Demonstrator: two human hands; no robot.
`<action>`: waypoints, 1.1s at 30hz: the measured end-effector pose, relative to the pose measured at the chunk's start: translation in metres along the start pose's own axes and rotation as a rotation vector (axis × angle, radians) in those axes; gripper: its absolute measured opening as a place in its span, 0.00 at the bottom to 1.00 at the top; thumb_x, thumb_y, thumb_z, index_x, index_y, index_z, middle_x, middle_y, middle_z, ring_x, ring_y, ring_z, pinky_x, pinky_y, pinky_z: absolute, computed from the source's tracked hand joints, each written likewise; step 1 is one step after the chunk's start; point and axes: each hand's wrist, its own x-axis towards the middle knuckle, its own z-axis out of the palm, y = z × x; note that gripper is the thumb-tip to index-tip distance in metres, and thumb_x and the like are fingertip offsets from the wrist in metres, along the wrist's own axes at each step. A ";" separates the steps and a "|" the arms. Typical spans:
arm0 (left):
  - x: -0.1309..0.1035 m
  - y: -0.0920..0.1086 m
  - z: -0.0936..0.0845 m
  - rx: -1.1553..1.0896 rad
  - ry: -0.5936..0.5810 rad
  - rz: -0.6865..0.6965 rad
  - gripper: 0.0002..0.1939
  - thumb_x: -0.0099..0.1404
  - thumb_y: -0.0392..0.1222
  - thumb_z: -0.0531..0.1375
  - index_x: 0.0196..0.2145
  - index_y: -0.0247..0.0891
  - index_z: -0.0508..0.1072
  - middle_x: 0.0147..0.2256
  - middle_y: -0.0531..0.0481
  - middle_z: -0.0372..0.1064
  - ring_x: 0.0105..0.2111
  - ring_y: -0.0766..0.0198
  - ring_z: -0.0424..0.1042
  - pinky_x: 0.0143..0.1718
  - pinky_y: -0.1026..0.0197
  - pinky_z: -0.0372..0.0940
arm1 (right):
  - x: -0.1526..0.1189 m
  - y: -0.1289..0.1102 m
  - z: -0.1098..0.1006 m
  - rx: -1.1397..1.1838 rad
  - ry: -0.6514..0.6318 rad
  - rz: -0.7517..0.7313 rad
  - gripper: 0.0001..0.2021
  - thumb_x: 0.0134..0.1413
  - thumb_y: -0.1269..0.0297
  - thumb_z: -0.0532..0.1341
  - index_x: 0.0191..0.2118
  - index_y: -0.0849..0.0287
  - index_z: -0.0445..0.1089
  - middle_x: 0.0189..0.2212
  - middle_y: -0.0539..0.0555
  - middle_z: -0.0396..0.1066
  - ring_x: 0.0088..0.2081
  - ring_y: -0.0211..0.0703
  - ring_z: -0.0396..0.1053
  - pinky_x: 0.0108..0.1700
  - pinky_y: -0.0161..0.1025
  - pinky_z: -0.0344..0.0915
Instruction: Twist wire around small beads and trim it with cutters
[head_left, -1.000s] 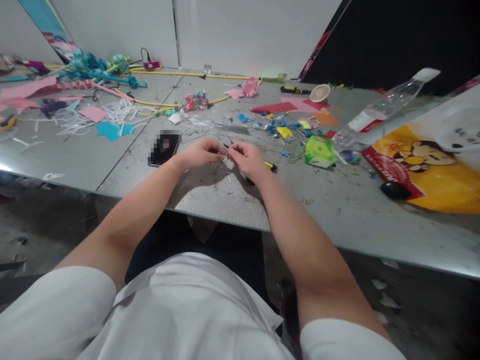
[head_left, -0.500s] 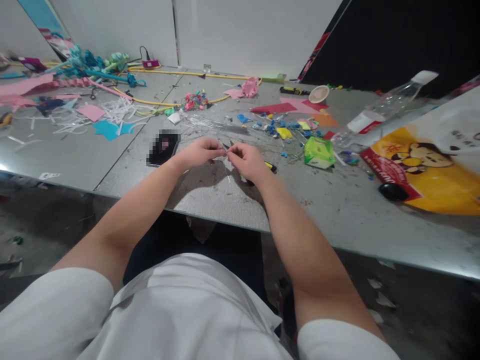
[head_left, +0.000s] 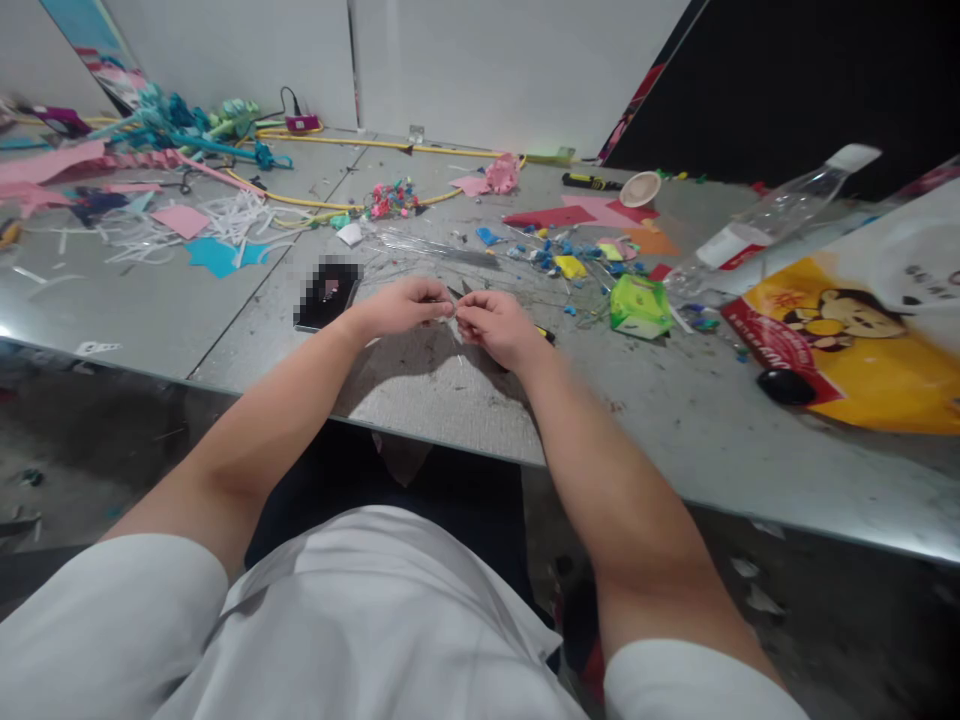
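Above the front of the table, the fingertips of both hands come together. My left hand point(head_left: 409, 304) has thumb and forefinger pinched at one end of something tiny, with a thin wire point(head_left: 460, 356) hanging below. My right hand point(head_left: 491, 322) pinches at the same spot, its other fingers curled in. The fingers hide most of what they grip. Under the right hand lies a black and yellow tool point(head_left: 546, 335), mostly covered. A bundle of thin straight wires point(head_left: 435, 246) lies just beyond the hands. To the left rests a phone point(head_left: 327, 294) with a blurred screen.
Blue and yellow scraps point(head_left: 570, 266) lie right of the wires, beside a green packet point(head_left: 640, 306). A plastic bottle point(head_left: 780, 215) and a yellow bag point(head_left: 862, 340) occupy the right. Paper strips point(head_left: 225, 220), pink paper point(head_left: 180, 222) and a yellow cable point(head_left: 330, 205) are at left.
Both hands stay nearly in place, fingertips still together. My right fingers have shifted slightly around the pinch. The whole view has moved a little.
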 end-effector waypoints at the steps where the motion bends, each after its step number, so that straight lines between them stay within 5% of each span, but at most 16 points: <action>1: 0.000 0.000 0.002 -0.046 0.014 -0.027 0.12 0.83 0.36 0.72 0.37 0.40 0.81 0.33 0.52 0.76 0.35 0.62 0.77 0.43 0.58 0.73 | 0.000 -0.002 0.000 -0.055 0.048 -0.006 0.12 0.78 0.57 0.71 0.39 0.48 0.72 0.30 0.47 0.71 0.32 0.44 0.67 0.42 0.44 0.70; 5: 0.002 -0.003 0.008 -0.174 0.062 -0.097 0.11 0.81 0.40 0.75 0.40 0.43 0.80 0.37 0.49 0.84 0.41 0.58 0.86 0.44 0.58 0.78 | -0.006 -0.011 -0.012 -0.618 0.250 -0.071 0.06 0.81 0.57 0.71 0.50 0.53 0.82 0.52 0.61 0.86 0.54 0.56 0.83 0.62 0.51 0.77; 7: 0.004 -0.004 0.008 -0.169 0.097 -0.113 0.09 0.81 0.39 0.75 0.41 0.43 0.80 0.41 0.48 0.88 0.43 0.57 0.88 0.44 0.58 0.78 | -0.012 -0.015 -0.026 -0.926 0.321 0.012 0.23 0.73 0.47 0.80 0.63 0.53 0.85 0.70 0.69 0.82 0.72 0.71 0.79 0.74 0.60 0.75; 9: 0.005 -0.005 0.006 -0.163 0.128 -0.125 0.07 0.81 0.38 0.74 0.43 0.42 0.80 0.44 0.46 0.91 0.44 0.57 0.89 0.44 0.58 0.76 | -0.018 -0.018 -0.040 -1.094 0.267 0.235 0.44 0.59 0.39 0.89 0.74 0.53 0.82 0.76 0.73 0.77 0.79 0.84 0.74 0.76 0.68 0.75; 11: 0.005 -0.004 0.004 -0.172 0.144 -0.129 0.06 0.81 0.37 0.74 0.45 0.42 0.81 0.46 0.46 0.93 0.44 0.58 0.89 0.43 0.59 0.74 | -0.022 -0.020 -0.050 -1.133 0.155 0.306 0.46 0.58 0.41 0.90 0.76 0.52 0.82 0.73 0.73 0.81 0.74 0.81 0.79 0.71 0.64 0.78; 13: 0.005 -0.003 0.004 -0.184 0.162 -0.125 0.05 0.80 0.35 0.74 0.46 0.43 0.82 0.45 0.47 0.93 0.43 0.59 0.89 0.40 0.61 0.71 | -0.022 -0.021 -0.053 -1.152 0.095 0.294 0.34 0.61 0.51 0.88 0.69 0.56 0.86 0.65 0.73 0.86 0.65 0.75 0.85 0.63 0.57 0.79; 17: 0.006 -0.001 0.003 -0.202 0.211 -0.117 0.07 0.76 0.32 0.76 0.44 0.42 0.86 0.40 0.48 0.91 0.37 0.61 0.85 0.34 0.61 0.65 | -0.015 -0.017 -0.047 -1.192 0.203 0.266 0.14 0.66 0.69 0.81 0.55 0.61 0.87 0.54 0.78 0.88 0.55 0.68 0.86 0.52 0.52 0.71; 24: 0.004 0.009 0.000 -0.291 0.304 -0.104 0.10 0.80 0.26 0.73 0.44 0.40 0.84 0.38 0.50 0.88 0.34 0.65 0.77 0.34 0.59 0.62 | -0.005 -0.017 -0.035 -0.916 0.355 0.117 0.25 0.60 0.82 0.72 0.61 0.59 0.82 0.63 0.74 0.84 0.64 0.66 0.81 0.67 0.52 0.73; 28: -0.001 0.016 -0.001 -0.337 0.320 -0.050 0.12 0.85 0.25 0.68 0.45 0.40 0.81 0.38 0.53 0.86 0.33 0.67 0.72 0.37 0.58 0.63 | -0.005 -0.019 -0.025 -0.797 0.344 0.023 0.27 0.58 0.81 0.68 0.61 0.54 0.81 0.62 0.68 0.87 0.63 0.64 0.80 0.67 0.51 0.73; 33: -0.004 0.019 -0.003 -0.394 0.334 0.009 0.11 0.81 0.30 0.73 0.43 0.43 0.79 0.37 0.55 0.87 0.34 0.66 0.70 0.41 0.54 0.66 | -0.011 -0.017 -0.018 -0.775 0.309 -0.052 0.11 0.67 0.69 0.70 0.53 0.52 0.83 0.53 0.64 0.89 0.56 0.62 0.82 0.58 0.48 0.73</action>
